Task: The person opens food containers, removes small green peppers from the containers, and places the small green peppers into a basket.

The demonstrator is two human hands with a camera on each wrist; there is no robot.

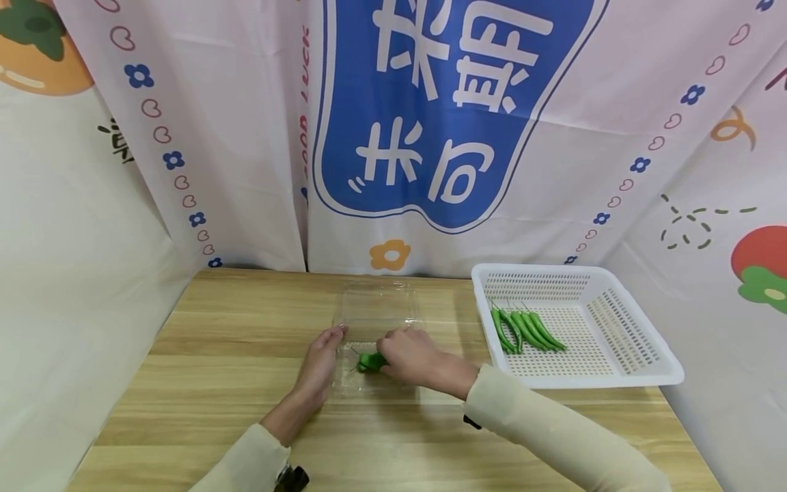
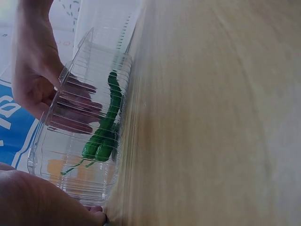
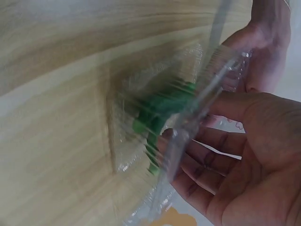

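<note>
A clear plastic box (image 1: 346, 384) lies on the table with its lid (image 1: 378, 301) folded open away from me. Inside are a few green chili peppers (image 2: 104, 139), stems pointing toward the left side. My left hand (image 1: 320, 365) holds the box by its left wall. Over the right wall reaches my right hand (image 1: 408, 354), its fingers extended down inside the box beside the peppers. In the right wrist view these fingers (image 3: 207, 165) are loosely spread, and the peppers (image 3: 164, 103) look blurred behind the plastic.
A white perforated basket (image 1: 639, 345) stands on the right of the table, with several green chili peppers (image 1: 533, 331) along its left side. The wooden table (image 1: 215, 389) ends at a printed curtain (image 1: 258, 137) behind.
</note>
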